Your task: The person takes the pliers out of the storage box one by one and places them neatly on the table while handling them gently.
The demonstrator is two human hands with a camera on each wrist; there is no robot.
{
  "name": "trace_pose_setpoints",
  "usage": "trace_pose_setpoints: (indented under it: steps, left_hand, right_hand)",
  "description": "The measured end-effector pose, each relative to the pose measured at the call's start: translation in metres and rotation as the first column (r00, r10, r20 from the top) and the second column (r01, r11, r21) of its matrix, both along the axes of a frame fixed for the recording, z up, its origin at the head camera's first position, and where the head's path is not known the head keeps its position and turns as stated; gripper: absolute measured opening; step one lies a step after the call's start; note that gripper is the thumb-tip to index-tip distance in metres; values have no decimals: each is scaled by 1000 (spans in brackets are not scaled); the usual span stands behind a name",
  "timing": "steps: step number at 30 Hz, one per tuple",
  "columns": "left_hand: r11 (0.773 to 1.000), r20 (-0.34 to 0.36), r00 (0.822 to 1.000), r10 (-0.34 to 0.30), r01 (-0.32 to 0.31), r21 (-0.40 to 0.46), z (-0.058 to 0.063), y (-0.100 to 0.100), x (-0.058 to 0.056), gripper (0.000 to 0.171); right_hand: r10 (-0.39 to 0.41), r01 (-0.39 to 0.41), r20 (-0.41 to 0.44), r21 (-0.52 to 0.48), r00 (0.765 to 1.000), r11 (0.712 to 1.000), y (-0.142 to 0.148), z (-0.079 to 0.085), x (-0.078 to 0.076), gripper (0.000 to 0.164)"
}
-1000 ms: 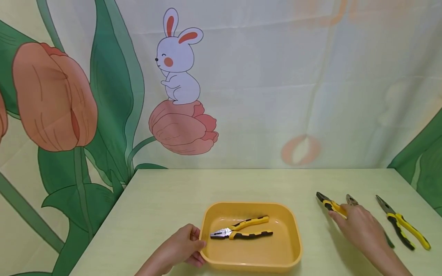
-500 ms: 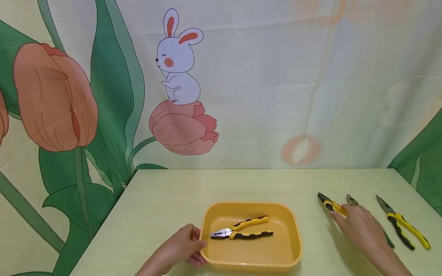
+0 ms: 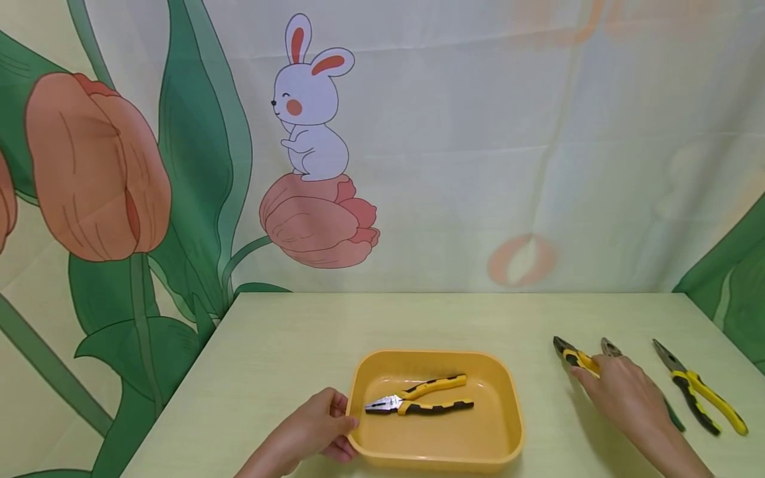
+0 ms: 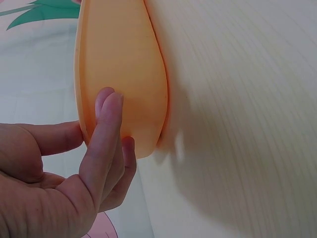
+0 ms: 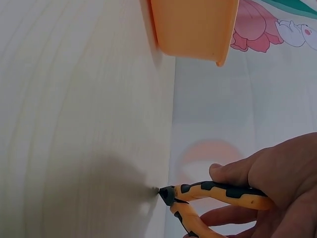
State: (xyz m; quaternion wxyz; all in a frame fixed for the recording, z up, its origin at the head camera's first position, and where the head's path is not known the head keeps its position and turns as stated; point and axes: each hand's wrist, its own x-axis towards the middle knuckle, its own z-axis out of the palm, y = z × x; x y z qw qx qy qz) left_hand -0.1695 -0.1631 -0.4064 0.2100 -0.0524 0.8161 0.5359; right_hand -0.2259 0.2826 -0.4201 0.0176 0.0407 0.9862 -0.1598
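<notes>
Pale wood-grain table [image 3: 281, 338] across bottom; left hand [image 3: 317, 423] pinches yellow rounded-rectangular plastic tray [image 3: 436, 438], bottom centre; right hand [image 3: 626, 392] grips black-and-yellow metal pliers [image 3: 572, 359], lower right.

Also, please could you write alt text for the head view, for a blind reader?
A person's right hand grips yellow-black pliers at the right of a pale table, while the left hand holds a yellow, rounded rectangular tray containing similar pliers. Green-handled pliers, partly hidden, and another yellow-black pair lie nearby, before a rabbit-and-tulip backdrop.
</notes>
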Motion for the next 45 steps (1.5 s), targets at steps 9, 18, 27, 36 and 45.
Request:
trace_pose_setpoints:
  steps: [9,18,27,36,45]
  left_hand:
    - [1000,3,1000,1,-1,-3,0,1,-1,20]
    - [1000,4,1000,6,-6,-2,-1,1,0,20]
    - [1000,11,1000,7,-7,-7,0,1,-1,20]
    - [999,30,999,12,-11,-31,3,2,-2,20]
    - [999,32,999,6,-5,-34,3,2,-2,21]
  right_hand:
    - [39,-39,5,-19,999,999,-2,2,-2,39]
    - [79,-79,-9,-28,997,996,-1,1,-1,25]
    - [115,-116,11,47,993,992,-4,7,-2,26]
    - [100,-103,46,50,994,993,-6,9,-1,32]
    - [83,-88,74,67,994,994,-9,12,-2,35]
